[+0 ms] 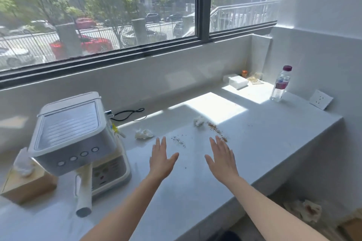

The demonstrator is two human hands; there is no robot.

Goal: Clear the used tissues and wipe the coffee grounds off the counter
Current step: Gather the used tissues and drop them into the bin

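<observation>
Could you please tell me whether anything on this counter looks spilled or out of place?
Yes. A crumpled tissue lies loose near the espresso machine, and a second tissue lies further right. Brown coffee grounds trail from it across the counter, with a darker sprinkle to their left.

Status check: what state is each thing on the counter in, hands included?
Left hand: open, holding nothing.
Right hand: open, holding nothing.
Near tissue: crumpled, on the counter.
Far tissue: crumpled, on the counter.
Dark grounds: scattered, unwiped.
Brown grounds: scattered, unwiped.
Water bottle: upright, capped.
Tissue box: tissue sticking out.
</observation>
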